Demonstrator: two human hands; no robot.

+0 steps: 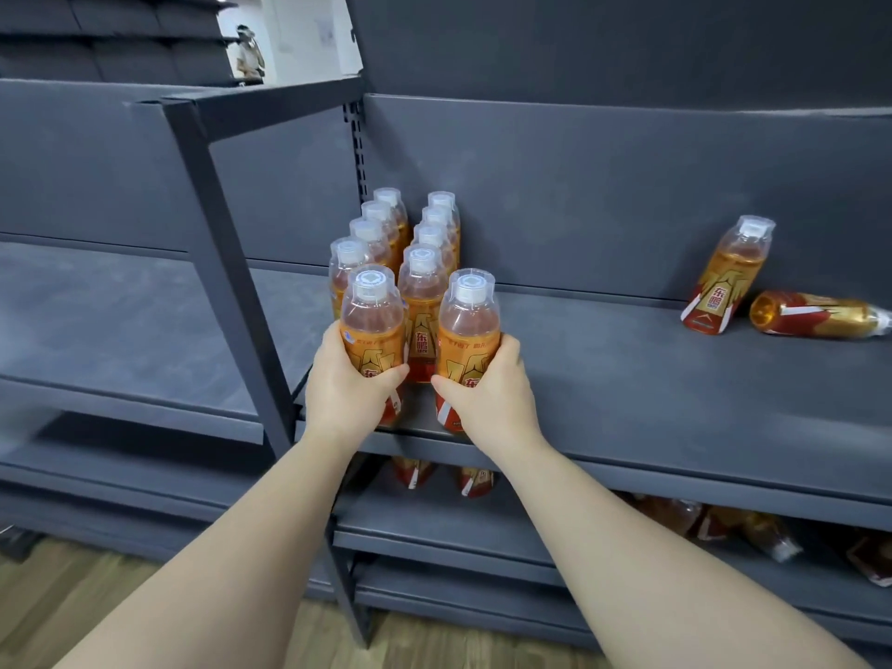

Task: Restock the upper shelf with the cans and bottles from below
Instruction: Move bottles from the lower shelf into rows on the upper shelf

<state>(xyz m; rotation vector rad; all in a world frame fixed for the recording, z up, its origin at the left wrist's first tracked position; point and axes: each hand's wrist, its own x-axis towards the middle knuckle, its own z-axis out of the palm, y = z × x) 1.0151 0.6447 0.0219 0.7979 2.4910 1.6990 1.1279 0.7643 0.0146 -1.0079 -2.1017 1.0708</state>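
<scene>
Orange bottles [371, 325] upright at shelf [627, 379] front edge, L hand [343, 386] & R hand [490, 393] each w/ grip wrapped round one, prob. extending two rows [427, 263].

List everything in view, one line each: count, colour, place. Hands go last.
Rowed bottles: eight, orange with clear caps, standing in two rows at the left end of the upper shelf.
Held bottles: two, same orange, at the front of those rows.
Loose bottles: two, same orange, far right on the upper shelf; one standing, one lying on its side.
Lower bottles: several, partly hidden, on the shelf below; count unclear.
Upper shelf: one, dark grey, centre.
Floor: brown wood look, bottom left.
Background person: one, far upper left.
Left hand: grips the left held bottle.
Right hand: grips the right held bottle.
</scene>
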